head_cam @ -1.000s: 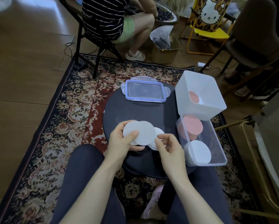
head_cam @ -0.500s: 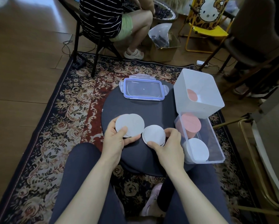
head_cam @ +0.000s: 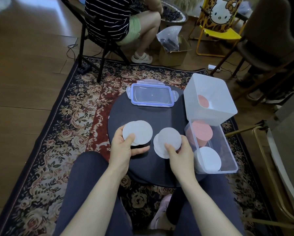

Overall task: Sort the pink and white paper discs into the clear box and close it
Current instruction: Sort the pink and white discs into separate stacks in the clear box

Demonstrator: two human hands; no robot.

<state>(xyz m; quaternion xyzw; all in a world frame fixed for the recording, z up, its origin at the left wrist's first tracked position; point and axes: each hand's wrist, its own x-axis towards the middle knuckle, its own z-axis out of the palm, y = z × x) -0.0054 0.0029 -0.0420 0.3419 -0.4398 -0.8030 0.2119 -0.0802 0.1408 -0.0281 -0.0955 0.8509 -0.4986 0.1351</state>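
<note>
Head view: white bin (head_cam: 211,114) overhangs clear box (head_cam: 228,150) beside lid (head_cam: 152,94).

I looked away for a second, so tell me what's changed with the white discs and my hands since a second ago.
The overlapping fan of white discs has been split. The left hand holds one bunch and has drawn left; the right hand holds the other bunch, now apart from it. The clear box, its lid and the white bin stayed put.
</note>
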